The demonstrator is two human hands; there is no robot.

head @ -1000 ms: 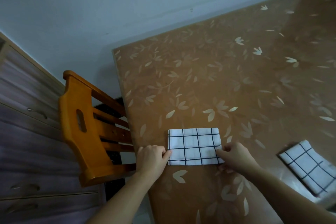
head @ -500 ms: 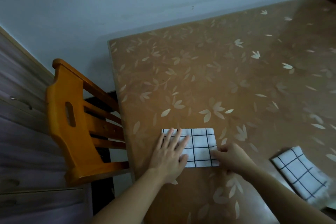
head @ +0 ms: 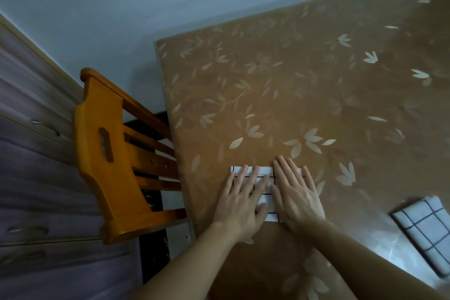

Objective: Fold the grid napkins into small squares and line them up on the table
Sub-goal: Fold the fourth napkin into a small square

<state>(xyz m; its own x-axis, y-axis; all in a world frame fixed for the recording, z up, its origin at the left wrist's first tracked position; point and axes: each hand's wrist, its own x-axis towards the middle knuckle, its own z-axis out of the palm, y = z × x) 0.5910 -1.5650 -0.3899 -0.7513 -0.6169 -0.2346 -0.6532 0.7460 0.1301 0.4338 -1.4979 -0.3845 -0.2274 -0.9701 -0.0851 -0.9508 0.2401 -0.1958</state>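
Observation:
A folded white napkin with a black grid (head: pixel 265 173) lies near the front left of the brown leaf-patterned table (head: pixel 292 85). Both my hands lie flat on it, side by side, and cover most of it. My left hand (head: pixel 242 198) presses its left half with straight spread fingers. My right hand (head: pixel 295 191) presses its right half, fingers straight and pointing away from me. A second folded grid napkin (head: pixel 425 231) rests at the table's right front, apart from both hands.
An orange wooden chair (head: pixel 102 153) stands tight against the table's left edge. Behind it is a purple-grey drawer unit (head: pixel 29 178). A pale wall runs along the table's far edge. The table's left edge passes just left of my left hand.
My right hand stopped pinching the napkin's right edge and now lies flat on its right half. My left hand stays flat on the left half. The view shifted slightly.

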